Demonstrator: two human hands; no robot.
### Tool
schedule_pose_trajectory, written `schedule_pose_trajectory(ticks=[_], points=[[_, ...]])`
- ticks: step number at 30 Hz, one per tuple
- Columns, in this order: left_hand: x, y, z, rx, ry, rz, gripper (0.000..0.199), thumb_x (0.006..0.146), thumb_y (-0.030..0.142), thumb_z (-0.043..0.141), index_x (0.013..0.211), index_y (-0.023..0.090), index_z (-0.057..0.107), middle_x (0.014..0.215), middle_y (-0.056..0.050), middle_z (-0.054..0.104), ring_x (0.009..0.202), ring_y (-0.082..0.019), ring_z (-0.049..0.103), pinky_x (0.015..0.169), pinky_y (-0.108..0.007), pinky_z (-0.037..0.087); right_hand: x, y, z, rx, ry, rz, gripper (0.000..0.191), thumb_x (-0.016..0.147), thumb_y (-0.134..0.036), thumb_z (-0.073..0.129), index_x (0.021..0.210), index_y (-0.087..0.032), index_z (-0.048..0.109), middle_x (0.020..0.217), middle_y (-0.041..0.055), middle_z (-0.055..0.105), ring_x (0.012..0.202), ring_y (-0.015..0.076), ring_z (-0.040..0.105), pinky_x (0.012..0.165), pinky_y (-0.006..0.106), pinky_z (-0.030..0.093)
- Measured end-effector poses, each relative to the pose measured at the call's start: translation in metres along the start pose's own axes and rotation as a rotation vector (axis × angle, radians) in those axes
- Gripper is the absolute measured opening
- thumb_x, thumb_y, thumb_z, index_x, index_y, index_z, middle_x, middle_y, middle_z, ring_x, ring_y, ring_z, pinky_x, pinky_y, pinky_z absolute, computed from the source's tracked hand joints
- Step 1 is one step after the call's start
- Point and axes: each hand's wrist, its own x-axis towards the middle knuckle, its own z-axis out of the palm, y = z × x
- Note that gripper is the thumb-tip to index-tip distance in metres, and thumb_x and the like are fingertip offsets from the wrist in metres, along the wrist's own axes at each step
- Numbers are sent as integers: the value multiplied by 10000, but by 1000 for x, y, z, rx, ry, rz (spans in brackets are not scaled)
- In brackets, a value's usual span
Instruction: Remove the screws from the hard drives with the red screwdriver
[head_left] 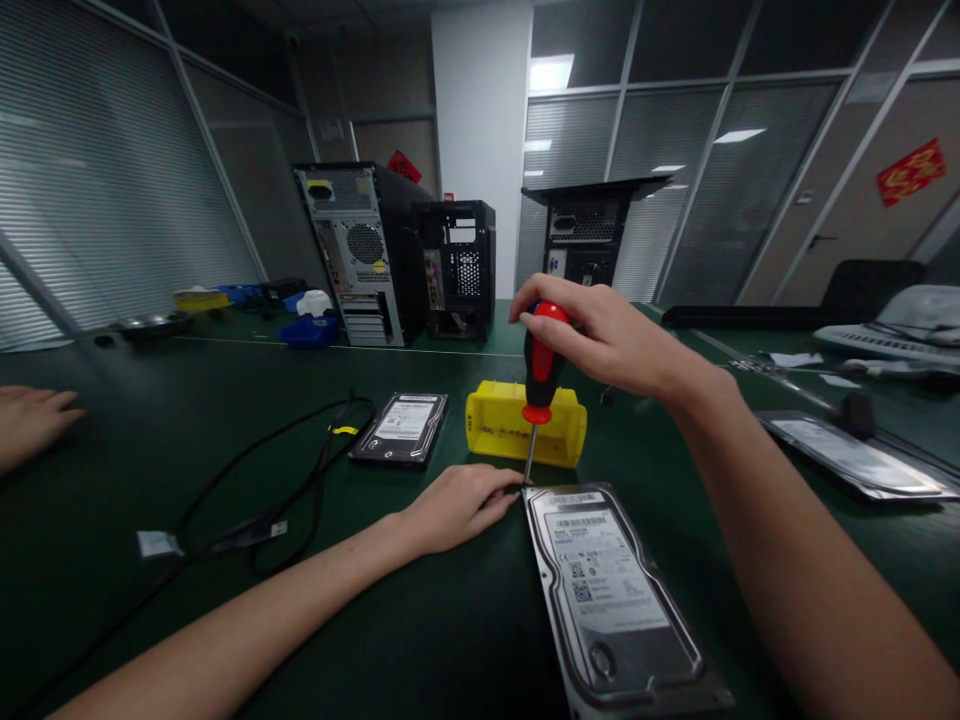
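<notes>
My right hand (592, 325) is closed around the red and black handle of a screwdriver (541, 375). The screwdriver stands nearly upright, its tip at the top left corner of a silver hard drive (600, 585) lying label up on the table. Beside that corner, my left hand (465, 503) has its index finger and thumb drawn together at the screwdriver's tip. Whatever lies between those fingertips is too small to make out. Just behind the tip is a yellow plastic bin (562, 440), its open side towards me.
A second hard drive (401, 428) lies left of the bin, near a black USB cable (319, 490). Another drive (862, 455) rests at the right. Computer cases (367, 255) stand at the back with a blue bin (309, 332). Another person's hand (34, 422) is at the left edge.
</notes>
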Motion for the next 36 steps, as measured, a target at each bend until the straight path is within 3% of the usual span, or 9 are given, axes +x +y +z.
schedule_pose_trajectory(ticks=[6,11,15,19,25,31,36], points=[[-1,0,2,16,11,14,286,951,229,434,1191,173,580,1063,-64,691,942,-195,657,834,-306,501,2,-2,2,-20,16,53,502,924,-584,334,842,-143,559,678,6,511,593,88,429,587,243,284],[-4,-4,3,59,171,-65,258,960,230,423,1128,191,616,1070,-47,693,949,-177,651,851,-302,490,0,-1,-2,45,-32,49,423,991,-402,234,950,-140,563,772,29,548,670,111,471,635,254,317],[-5,-8,1,166,252,-243,290,947,233,445,1198,179,581,863,-40,691,779,-186,652,738,-315,504,2,-2,-1,62,-21,52,347,982,-345,300,942,-130,569,859,40,574,768,123,506,699,256,351],[-2,-8,1,324,169,-327,453,952,297,440,1376,139,432,873,-85,699,781,-238,663,719,-359,507,4,-1,2,56,-30,105,367,975,-432,307,934,-153,542,796,24,572,707,115,507,668,253,345],[3,-6,0,362,71,-347,501,965,329,400,1419,117,371,996,-129,711,866,-256,688,733,-344,510,4,-1,0,40,-30,117,411,965,-480,308,852,-155,533,726,9,552,633,91,473,615,242,324],[12,-4,0,486,21,-387,550,968,416,363,1451,155,326,885,-125,731,798,-292,703,686,-375,517,3,-5,-5,-118,4,167,541,861,-639,418,705,-141,562,606,7,494,548,79,386,561,258,254],[13,-2,-1,538,6,-375,531,974,421,340,1459,207,314,861,-107,734,783,-290,706,677,-371,519,3,-5,-3,-114,-21,172,533,865,-652,385,809,-157,576,643,12,516,554,87,405,559,253,272]])
